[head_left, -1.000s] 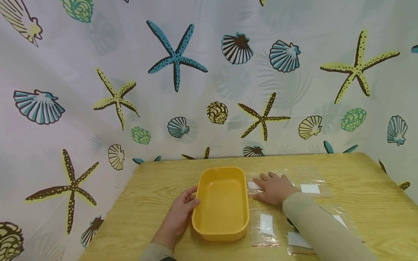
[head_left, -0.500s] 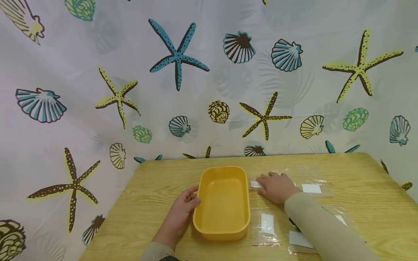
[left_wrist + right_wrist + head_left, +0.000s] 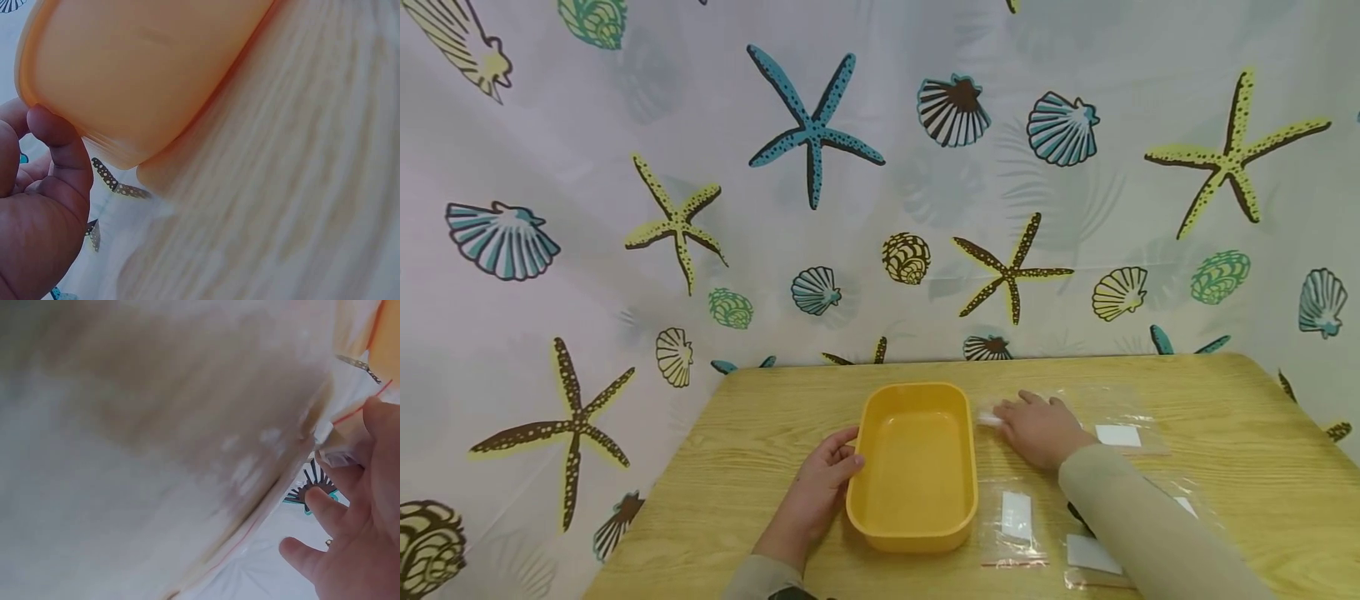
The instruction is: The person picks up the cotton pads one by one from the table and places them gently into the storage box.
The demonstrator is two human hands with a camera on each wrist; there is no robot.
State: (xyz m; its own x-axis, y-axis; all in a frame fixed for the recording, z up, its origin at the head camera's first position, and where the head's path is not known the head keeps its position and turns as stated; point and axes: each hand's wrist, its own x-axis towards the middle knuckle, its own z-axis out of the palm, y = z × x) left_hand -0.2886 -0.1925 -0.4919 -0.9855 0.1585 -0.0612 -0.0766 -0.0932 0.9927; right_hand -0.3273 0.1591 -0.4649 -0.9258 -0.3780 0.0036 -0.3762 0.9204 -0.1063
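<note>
A yellow plastic tub [image 3: 913, 537] stands on the table, its inside bare. My left hand [image 3: 820, 482] grips its left rim, thumb over the edge and fingers outside; the left wrist view shows that thumb [image 3: 59, 134] against the tub's edge. Right of the tub, my right hand [image 3: 1042, 430] pinches a clear zip bag [image 3: 990, 419] with a white piece in it. In the right wrist view the bag [image 3: 352, 432], with its red seal line, sits between thumb and forefinger, while the other fingers [image 3: 328, 509] spread out. The palm hides part of the bag in the head view.
More clear zip bags with white pieces lie on the wooden table [image 3: 760, 442]: one bag [image 3: 1017, 521] by the tub's right side, another bag [image 3: 1092, 557] partly under my right forearm, and a bag [image 3: 1118, 435] behind it. A shell-patterned curtain [image 3: 850, 208] hangs behind.
My right hand has drawn its spread fingers together at the bag's left part, and the white piece there now looks tilted. The left hand stays on the tub's rim.
</note>
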